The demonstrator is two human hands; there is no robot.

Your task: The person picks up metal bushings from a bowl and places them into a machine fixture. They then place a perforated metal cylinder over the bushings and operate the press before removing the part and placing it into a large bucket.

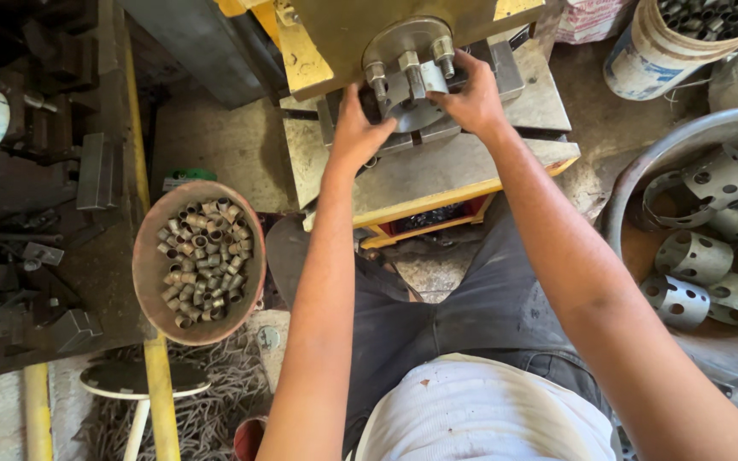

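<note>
Head view, looking down: nearest you at 6 o'clock, your lap in dark trousers and a white shirt. At 9 o'clock a rusty round pan (149, 275) sits heaped w/ short metal tube pieces (205, 263), well apart from both hands. At 3 o'clock, a big basin (642, 183) of perforated metal rings (695, 256). Farther out, at 12 o'clock, both arms reach to the round steel fixture (409, 72) on the yellow press. Your left hand (358, 130) presses fingers against its lower left edge; your right hand (473, 101) cups its right side by the bolts. Neither hand is seen clenched round a loose part; whether a small piece is pinched between them can't be told. Fixture looks heavy, rigid, bolted fast; likely oily, so take it by the rim, clear of the studs.
</note>
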